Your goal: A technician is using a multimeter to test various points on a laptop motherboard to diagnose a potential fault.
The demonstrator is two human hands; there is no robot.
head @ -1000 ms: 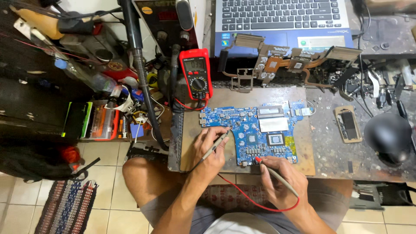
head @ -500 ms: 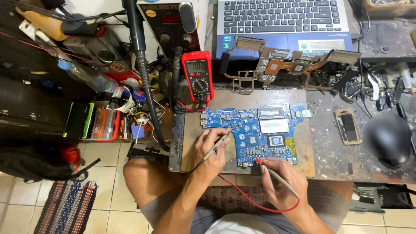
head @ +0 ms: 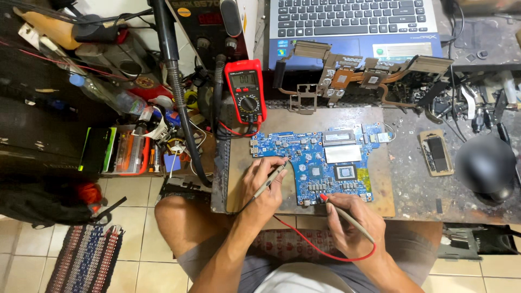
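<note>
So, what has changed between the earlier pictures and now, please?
Almost nothing. The left hand holds its grey probe on the left edge of the blue circuit board, and the right hand keeps the red-tipped probe at the board's lower edge, as before. The red multimeter stays put. Only the camera's view shifted slightly.

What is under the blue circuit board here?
The blue circuit board lies flat on a brown work mat, which shows around its left and lower edges. Whatever is directly beneath the board is covered.
</note>
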